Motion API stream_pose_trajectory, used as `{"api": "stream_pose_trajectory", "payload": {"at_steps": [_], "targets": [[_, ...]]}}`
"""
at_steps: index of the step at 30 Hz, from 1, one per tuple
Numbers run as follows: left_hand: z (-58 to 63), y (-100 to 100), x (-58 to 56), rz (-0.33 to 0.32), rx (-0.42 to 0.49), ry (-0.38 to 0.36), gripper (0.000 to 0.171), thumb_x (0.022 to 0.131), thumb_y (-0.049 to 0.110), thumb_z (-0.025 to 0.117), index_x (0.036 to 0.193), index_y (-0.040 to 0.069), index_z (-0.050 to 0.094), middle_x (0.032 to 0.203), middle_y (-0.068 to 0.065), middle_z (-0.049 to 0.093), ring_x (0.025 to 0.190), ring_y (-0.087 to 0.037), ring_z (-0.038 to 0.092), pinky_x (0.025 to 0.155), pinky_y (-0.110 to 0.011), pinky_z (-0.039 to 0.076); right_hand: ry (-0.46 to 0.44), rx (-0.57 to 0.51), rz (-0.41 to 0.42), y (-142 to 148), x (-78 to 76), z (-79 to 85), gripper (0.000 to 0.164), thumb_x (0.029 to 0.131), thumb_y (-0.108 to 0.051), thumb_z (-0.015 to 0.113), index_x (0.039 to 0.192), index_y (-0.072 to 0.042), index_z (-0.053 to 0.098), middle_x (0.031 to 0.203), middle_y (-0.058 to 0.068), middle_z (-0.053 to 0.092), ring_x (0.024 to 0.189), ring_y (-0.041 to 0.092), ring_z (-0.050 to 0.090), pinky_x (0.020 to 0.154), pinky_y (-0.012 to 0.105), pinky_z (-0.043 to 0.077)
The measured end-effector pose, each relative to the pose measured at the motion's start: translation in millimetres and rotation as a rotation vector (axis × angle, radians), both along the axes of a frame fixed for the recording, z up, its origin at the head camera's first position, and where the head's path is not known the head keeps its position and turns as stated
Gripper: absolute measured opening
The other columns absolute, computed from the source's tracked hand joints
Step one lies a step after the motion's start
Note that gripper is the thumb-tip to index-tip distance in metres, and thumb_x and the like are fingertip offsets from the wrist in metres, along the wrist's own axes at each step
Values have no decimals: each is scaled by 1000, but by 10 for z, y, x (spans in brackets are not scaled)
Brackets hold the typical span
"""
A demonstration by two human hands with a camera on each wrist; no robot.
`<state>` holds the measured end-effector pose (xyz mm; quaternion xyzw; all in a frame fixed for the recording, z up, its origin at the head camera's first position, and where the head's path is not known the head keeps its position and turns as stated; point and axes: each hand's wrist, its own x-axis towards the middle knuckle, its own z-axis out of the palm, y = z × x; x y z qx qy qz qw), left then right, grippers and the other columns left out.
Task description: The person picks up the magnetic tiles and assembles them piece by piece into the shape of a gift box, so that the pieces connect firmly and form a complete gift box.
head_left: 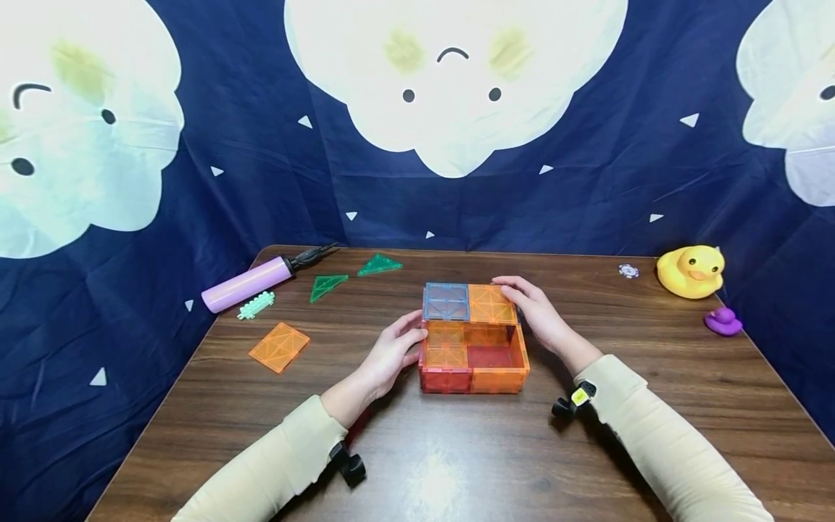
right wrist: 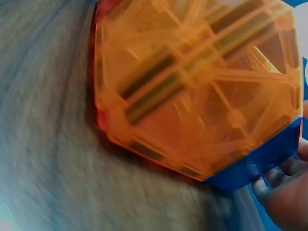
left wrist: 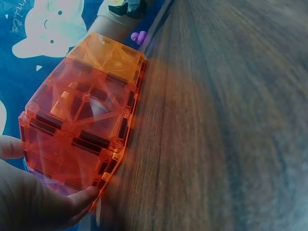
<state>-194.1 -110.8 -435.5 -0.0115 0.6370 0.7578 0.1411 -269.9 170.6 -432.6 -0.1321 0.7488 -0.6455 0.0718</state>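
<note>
On the table [head_left: 424, 431], the tile box [head_left: 497, 382] sits between both hands, its near wall red at left and orange at right. It looks about as wide as deep, so no long axis stands out. Behind that wall the near right quarter is uncovered; whether a lid covers the near left quarter is hard to tell. The left hand [head_left: 389, 351] holds the left wall, fingers and thumb lightly bent, and is nearer the loose orange tile [head_left: 279, 348], well to the left. Farther back, the right hand [head_left: 538, 312] grips the far right corner, fingers bent round it, by the orange top tile [head_left: 491, 304]; the uncovered quarter lies just near and left of it. The blue top tile [head_left: 446, 301] covers the far left.
</note>
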Motion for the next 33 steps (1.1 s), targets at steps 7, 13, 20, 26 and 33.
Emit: {"api": "stream_pose_trajectory", "payload": {"at_steps": [7,13,20,26,33], "targets": [[5,29,-5,-8,9,10,58,100,8,54,155,-1,36,155,-22,39,140,-39,40,109,-53,41,-123,-195,-88,24,43,-84,41,107,-14,50,140,10,47,118,2,60,98,8,62,84,25,53],[21,57,-31,-34,17,9,59,101,10,54,156,-1,35,156,-24,36,141,-37,39,110,-53,39,-115,-197,-114,72,53,-109,40,107,-17,52,138,8,50,119,2,61,100,10,62,85,26,53],[64,-248,-62,-45,-245,153,54,104,16,57,152,-2,41,154,-25,42,139,-38,43,111,-53,38,-109,-214,-126,93,54,-152,34,107,-19,51,134,3,54,116,-1,63,96,10,63,80,25,55],[206,-1008,45,2,-974,494,48,100,21,66,141,-1,55,139,-24,59,126,-41,56,106,-57,41,-122,-237,-130,63,70,-196,34,107,-21,52,133,1,56,112,-2,64,91,8,64,76,25,55],[294,-1780,156,32,-1402,421,61,94,27,68,130,-20,51,124,-43,54,113,-61,52,97,-67,40,-140,-299,-118,71,81,-206,28,107,-21,53,129,-5,59,108,-2,66,85,8,63,72,24,55]]}}
